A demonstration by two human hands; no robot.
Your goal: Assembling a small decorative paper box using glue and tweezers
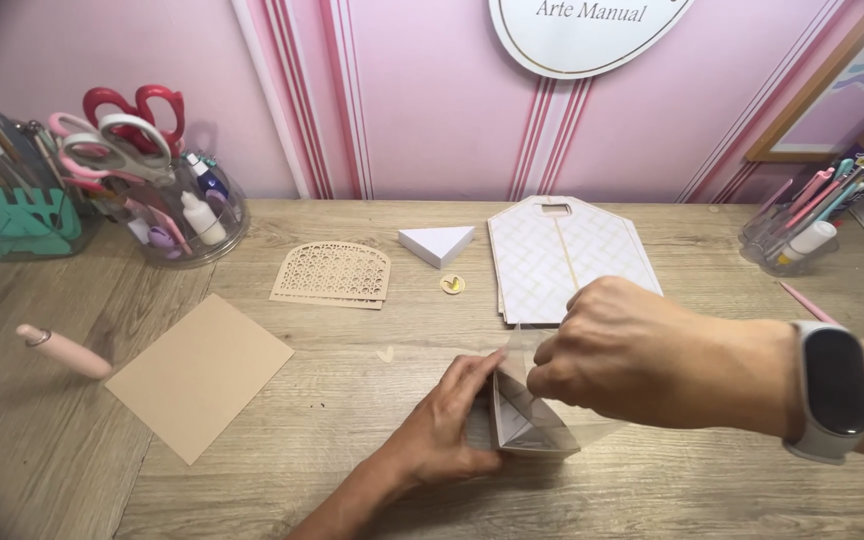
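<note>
Bracing a small folded paper box on the wooden worktop, the left hand presses flat against its left wall, fingers held together and extended, which seems meant to keep the piece from sliding. The right hand, a band with a dark face on its wrist, comes over from the right and curls around the box's upper edge; its fingertips look pinched on a thin, translucent flap there, though the knuckles hide the exact contact. The box sits near the front of the worktop, just in front of a patterned flat bag cut-out. Well apart to the left lie a tan paper square, a lattice arch piece and a pink tool. A white triangular piece rests behind.
</note>
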